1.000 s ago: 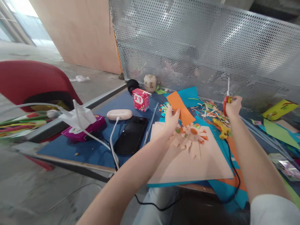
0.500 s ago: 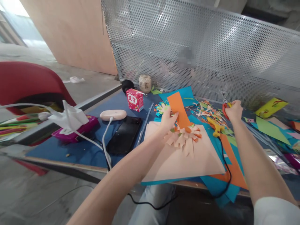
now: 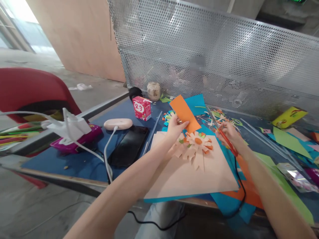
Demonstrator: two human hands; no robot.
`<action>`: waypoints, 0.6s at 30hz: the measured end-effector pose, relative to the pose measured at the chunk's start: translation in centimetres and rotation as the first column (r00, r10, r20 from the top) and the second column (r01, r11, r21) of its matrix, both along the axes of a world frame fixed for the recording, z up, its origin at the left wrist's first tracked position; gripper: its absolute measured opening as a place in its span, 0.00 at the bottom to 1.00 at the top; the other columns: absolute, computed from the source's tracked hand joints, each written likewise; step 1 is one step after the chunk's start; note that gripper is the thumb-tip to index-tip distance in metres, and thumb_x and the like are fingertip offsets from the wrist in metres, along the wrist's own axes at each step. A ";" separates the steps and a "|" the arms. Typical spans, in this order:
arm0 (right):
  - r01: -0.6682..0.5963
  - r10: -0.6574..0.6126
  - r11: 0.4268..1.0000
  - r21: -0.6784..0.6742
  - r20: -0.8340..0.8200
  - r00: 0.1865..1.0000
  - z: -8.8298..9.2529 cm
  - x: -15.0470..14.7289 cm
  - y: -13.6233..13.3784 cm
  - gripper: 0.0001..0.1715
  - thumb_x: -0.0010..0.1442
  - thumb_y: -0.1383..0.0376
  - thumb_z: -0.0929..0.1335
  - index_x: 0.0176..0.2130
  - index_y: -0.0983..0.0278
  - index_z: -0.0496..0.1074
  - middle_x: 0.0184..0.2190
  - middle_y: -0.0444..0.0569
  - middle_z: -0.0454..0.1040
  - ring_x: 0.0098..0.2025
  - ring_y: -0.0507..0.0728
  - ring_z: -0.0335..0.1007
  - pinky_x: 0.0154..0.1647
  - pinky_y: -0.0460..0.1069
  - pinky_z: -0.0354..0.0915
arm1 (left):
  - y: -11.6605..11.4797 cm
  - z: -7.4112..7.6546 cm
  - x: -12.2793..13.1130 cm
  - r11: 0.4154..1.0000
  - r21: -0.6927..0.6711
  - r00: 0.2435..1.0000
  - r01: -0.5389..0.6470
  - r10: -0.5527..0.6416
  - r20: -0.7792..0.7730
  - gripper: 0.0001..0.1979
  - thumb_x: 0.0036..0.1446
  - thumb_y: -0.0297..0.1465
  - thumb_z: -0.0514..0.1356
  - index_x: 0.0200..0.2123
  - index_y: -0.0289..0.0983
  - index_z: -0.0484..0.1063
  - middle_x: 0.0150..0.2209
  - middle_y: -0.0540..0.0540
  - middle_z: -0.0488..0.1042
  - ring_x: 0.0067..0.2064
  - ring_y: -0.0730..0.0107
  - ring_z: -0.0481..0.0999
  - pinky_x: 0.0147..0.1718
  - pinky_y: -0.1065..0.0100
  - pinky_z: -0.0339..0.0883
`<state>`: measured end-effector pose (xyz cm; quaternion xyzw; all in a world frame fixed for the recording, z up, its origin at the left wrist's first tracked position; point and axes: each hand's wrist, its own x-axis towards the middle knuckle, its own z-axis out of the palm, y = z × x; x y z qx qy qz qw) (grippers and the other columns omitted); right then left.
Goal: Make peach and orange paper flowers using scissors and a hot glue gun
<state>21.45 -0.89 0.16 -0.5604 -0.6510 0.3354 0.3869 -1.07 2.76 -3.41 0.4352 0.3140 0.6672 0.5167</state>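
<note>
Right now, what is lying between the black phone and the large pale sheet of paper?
A thin, pale rod lies between the phone and the sheet, as the head view shows.

Characters on a pink drink carton [image 3: 142, 109]
Its white patch appears to read "又寸"; print on the yellow box [image 3: 289, 118] and the cut-off green sign [image 3: 298, 1] is illegible.

The paper strip [image 3: 185, 113] is plain orange, the scissor handle [image 3: 230, 145] red, the flower [image 3: 198, 141] peach and orange
</note>
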 end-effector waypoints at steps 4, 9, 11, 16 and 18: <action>-0.104 0.103 0.994 -0.035 -0.037 0.994 -0.8 -1.1 -1.9 0.30 0.43 0.49 0.71 0.36 0.57 0.52 0.20 0.34 0.57 0.15 0.47 0.49 0.12 0.43 0.47 | 0.2 0.2 -0.3 1.000 0.025 0.993 -0.009 0.006 0.121 0.16 0.41 0.23 0.63 0.36 0.37 0.67 0.39 0.46 0.78 0.39 0.68 0.78 0.39 0.66 0.73; -0.139 0.140 0.984 -0.110 0.004 0.990 -1.5 -0.2 -2.1 0.29 0.46 0.50 0.71 0.37 0.58 0.51 0.18 0.34 0.57 0.17 0.47 0.49 0.14 0.43 0.45 | 0.0 0.6 -0.3 0.990 0.102 0.981 -0.097 0.078 0.175 0.16 0.40 0.23 0.65 0.35 0.37 0.67 0.39 0.46 0.78 0.39 0.70 0.78 0.41 0.67 0.73; -0.147 0.150 0.977 -0.155 0.009 0.989 -1.4 -0.2 -2.4 0.29 0.46 0.50 0.71 0.36 0.58 0.51 0.18 0.34 0.57 0.16 0.47 0.48 0.14 0.43 0.44 | 0.0 0.6 -0.3 0.983 0.119 0.977 -0.142 0.119 0.177 0.17 0.39 0.23 0.65 0.36 0.37 0.67 0.39 0.46 0.78 0.40 0.69 0.78 0.41 0.66 0.73; -0.192 0.193 0.952 -0.239 -0.017 0.981 -1.2 -0.6 -3.0 0.26 0.49 0.52 0.70 0.37 0.57 0.52 0.22 0.35 0.62 0.17 0.46 0.51 0.15 0.43 0.46 | 0.0 0.3 -0.4 0.974 0.149 0.979 -0.173 0.154 0.131 0.20 0.37 0.25 0.67 0.36 0.37 0.66 0.39 0.44 0.78 0.41 0.67 0.78 0.43 0.64 0.72; -0.183 0.184 0.951 -0.248 -0.019 0.983 -1.2 -0.6 -2.9 0.27 0.48 0.52 0.70 0.37 0.57 0.52 0.23 0.36 0.64 0.17 0.46 0.53 0.15 0.43 0.47 | -0.1 0.2 -0.3 0.974 0.155 0.983 -0.164 0.149 0.104 0.21 0.37 0.26 0.68 0.37 0.37 0.66 0.40 0.43 0.78 0.42 0.65 0.78 0.44 0.63 0.72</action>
